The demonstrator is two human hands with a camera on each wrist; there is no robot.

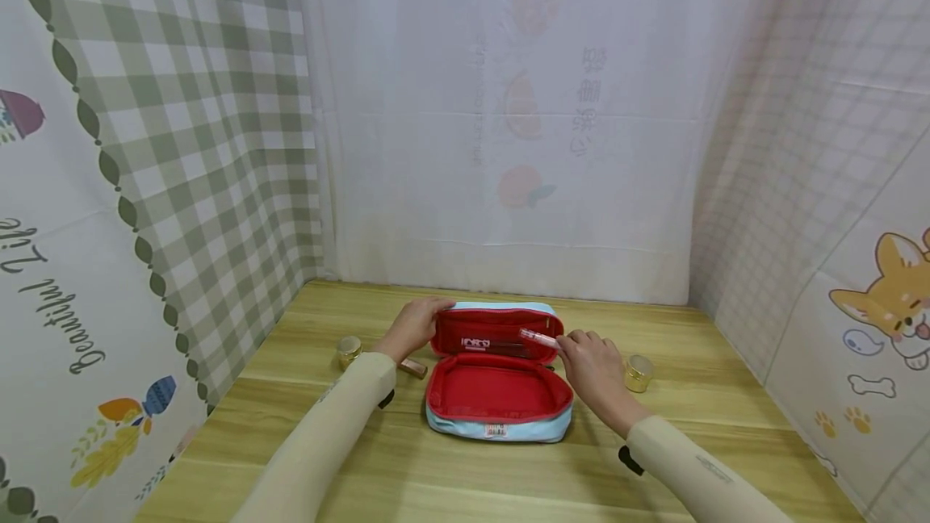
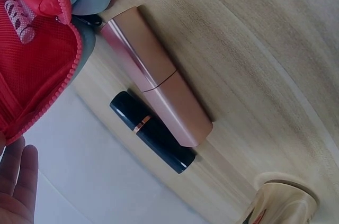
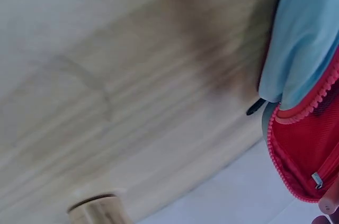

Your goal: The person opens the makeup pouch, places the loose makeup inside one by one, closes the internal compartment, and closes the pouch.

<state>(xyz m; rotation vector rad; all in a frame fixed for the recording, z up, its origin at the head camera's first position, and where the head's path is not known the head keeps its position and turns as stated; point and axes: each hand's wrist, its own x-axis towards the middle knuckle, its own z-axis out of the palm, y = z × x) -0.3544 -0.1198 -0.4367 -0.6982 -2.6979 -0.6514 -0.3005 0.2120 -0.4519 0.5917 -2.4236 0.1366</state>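
A light blue pouch (image 1: 534,431) with a red lining lies unzipped on the table, its lid raised at the back. My left hand (image 1: 417,325) grips the lid's upper left corner, and its fingertips show at the red zipper edge in the left wrist view. With my right hand (image 1: 594,370) I pinch a slim pink tube (image 1: 538,337), held in front of the lid's right side. A patterned tube (image 2: 20,20) sits in the mesh pocket (image 1: 501,348) inside the lid. The bottom compartment (image 1: 494,390) shows bare red lining.
Left of the pouch lie a rose-gold lipstick tube (image 2: 159,78) and a dark lipstick tube (image 2: 153,133) side by side. A gold-coloured jar (image 1: 349,350) stands farther left, another gold-coloured jar (image 1: 639,374) to the right. Cloth curtains (image 1: 501,119) enclose the wooden table (image 1: 436,483).
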